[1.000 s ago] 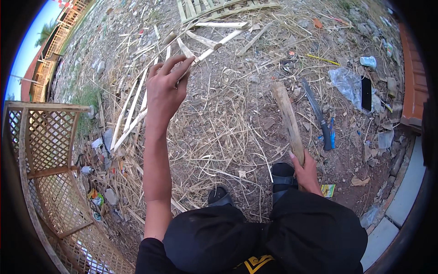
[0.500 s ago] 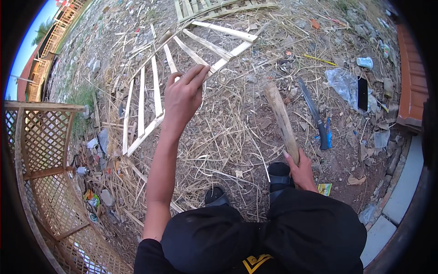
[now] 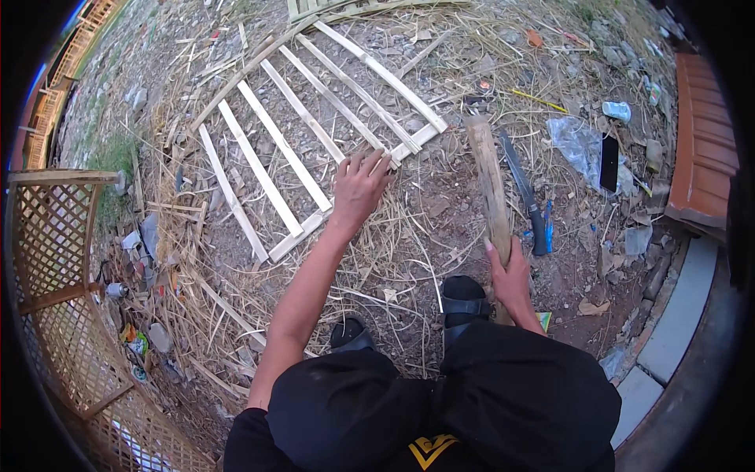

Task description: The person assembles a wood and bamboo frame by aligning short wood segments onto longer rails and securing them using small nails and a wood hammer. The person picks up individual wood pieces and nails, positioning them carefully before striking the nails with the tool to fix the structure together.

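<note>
A slatted wooden frame (image 3: 299, 242) of pale, thin strips lies on the littered ground ahead of me. The fingers of my left hand (image 3: 362, 187) are bent over its near rail, around the foot of a middle slat. Low on the right, my right hand (image 3: 513, 275) is wrapped around the near part of a thick wooden stick (image 3: 489, 177). The stick points away from me, its far end to the right of the frame's corner. Beside it lies a long blade (image 3: 521, 177) with a black handle.
A brown lattice panel (image 3: 53, 236) stands at my left. Another slatted piece (image 3: 370, 9) lies beyond the frame. To the right are clear plastic (image 3: 574, 141), a black flat rectangle (image 3: 609, 164), a can (image 3: 616, 111), a yellow strip (image 3: 539, 100) and pale blocks (image 3: 680, 307).
The frame has come down from a tilt to lie flatter, its near rail closer to me. My left hand has moved down and to the right with it. My right hand keeps the stick.
</note>
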`<state>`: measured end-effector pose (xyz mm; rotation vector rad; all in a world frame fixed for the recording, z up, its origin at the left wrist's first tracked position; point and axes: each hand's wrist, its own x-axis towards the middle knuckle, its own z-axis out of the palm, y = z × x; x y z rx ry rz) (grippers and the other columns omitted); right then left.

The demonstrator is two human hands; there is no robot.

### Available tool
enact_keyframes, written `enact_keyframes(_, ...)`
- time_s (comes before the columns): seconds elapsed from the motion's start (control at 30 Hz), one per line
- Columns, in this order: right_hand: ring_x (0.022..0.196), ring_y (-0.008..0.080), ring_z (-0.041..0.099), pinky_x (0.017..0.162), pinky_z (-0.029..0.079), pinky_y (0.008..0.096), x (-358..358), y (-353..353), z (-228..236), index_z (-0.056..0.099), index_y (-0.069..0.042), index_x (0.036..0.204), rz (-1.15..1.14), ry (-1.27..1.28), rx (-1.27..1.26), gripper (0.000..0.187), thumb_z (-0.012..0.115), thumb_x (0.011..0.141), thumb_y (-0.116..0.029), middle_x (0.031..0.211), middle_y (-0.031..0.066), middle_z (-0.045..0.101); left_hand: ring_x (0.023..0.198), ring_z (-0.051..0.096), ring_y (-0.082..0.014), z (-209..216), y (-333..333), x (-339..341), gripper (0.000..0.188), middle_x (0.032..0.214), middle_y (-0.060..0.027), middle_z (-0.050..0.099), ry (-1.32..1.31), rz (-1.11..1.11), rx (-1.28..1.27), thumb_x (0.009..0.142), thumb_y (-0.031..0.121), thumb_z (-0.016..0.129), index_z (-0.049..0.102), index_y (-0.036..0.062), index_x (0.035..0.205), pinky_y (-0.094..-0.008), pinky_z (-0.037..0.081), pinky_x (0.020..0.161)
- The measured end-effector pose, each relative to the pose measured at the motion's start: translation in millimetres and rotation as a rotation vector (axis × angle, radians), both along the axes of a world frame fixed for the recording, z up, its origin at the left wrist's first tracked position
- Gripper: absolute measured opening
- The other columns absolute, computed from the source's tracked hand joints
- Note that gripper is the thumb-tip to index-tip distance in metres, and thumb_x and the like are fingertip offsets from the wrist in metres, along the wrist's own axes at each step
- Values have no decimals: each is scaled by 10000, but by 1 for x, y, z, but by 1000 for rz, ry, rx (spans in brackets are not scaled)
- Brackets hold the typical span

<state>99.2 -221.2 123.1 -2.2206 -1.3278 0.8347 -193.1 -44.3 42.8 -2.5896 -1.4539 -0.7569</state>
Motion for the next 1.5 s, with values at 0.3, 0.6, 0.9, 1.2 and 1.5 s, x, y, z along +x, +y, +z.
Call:
enact_keyframes(0.3,845,522,677,728,516,559,-25,73,48,509,46,1245,203,-1,423,475,648,997,-334,888,314,683,1509,355,-279,-27,-12,-20,554,1583,-34,472,4,-13,-263,1014,398,590,519,140,1499,-501,207,1255)
enact_keyframes(0.6,736,510,672,625,519,520,-8,84,20,495,40,1097,244,-184,-13,438,610,1019,-376,785,315,668,1512,337,-280,-28,-13,-13,558,1602,4,442,-11,-8,-276,1024,385,556,470,178,1534,-516,207,1258)
enact_keyframes(0.9,658,428,686,609,524,480,-10,68,24,485,57,1147,153,86,565,450,616,1020,-355,774,254,671,1500,358,-278,-25,-9,-2,548,1592,12,455,-60,-20,-238,1020,375,563,484,178,1525,-506,213,1258)
enact_keyframes(1.2,675,484,663,595,495,504,-29,105,95,569,37,1047,147,-4,251,453,592,1024,-416,716,280,652,1510,344,-267,-30,-13,-22,516,1594,16,454,-54,5,-252,1026,344,552,496,194,1517,-507,198,1263)
enact_keyframes(1.5,690,503,675,600,508,511,18,58,-16,546,20,1117,246,-246,78,413,588,1031,-382,743,276,677,1504,352,-288,-30,-3,-8,507,1589,10,461,-92,-15,-212,1024,314,550,498,195,1514,-527,204,1253)
